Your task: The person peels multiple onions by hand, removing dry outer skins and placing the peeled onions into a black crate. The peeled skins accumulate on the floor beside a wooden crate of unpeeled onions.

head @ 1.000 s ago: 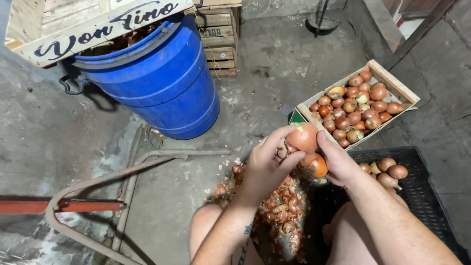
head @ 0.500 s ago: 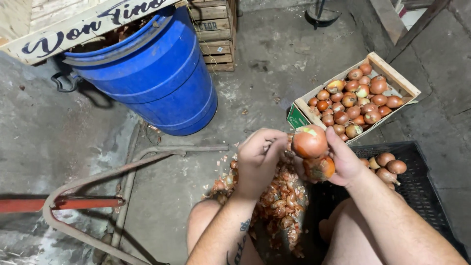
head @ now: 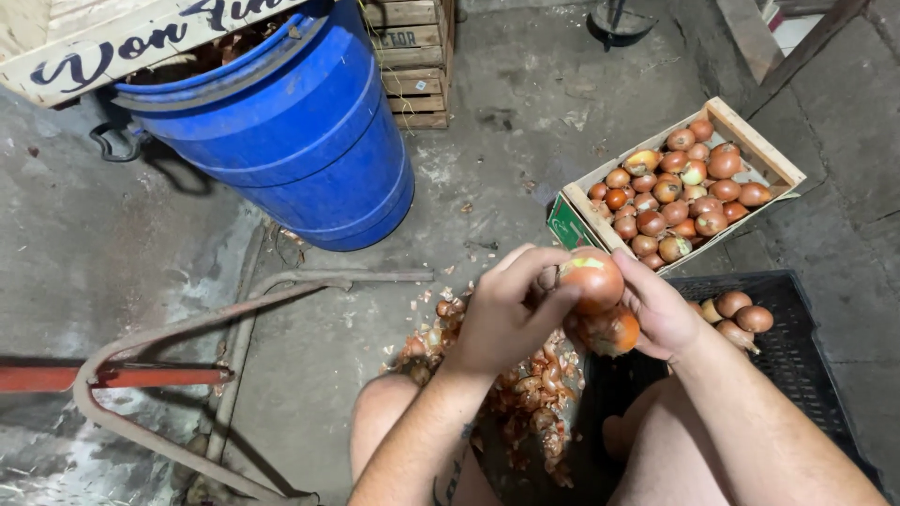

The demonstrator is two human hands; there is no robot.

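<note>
Concrete floor (head: 525, 131), blue barrel (head: 291, 141) behind: right hand (head: 661, 309) cups two onions (head: 592, 279) above a peel pile (head: 525, 394), left hand (head: 506, 314) fingers pinching the upper onion's skin, scraps likely dropping clear of the onion crate (head: 680, 187) and black crate (head: 797, 375).

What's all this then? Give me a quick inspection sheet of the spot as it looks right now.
Surface: concrete floor, stained.
Job's things: two onions, one above the other, between both hands.
Clutter: onion skins heaped by the knees.
Grippers: left hand pinches the upper onion; right hand cups both.
Cables: nothing seen.
Surroundings: blue barrel, wooden crate full of onions, black plastic crate holding a few, red-handled metal frame.
</note>
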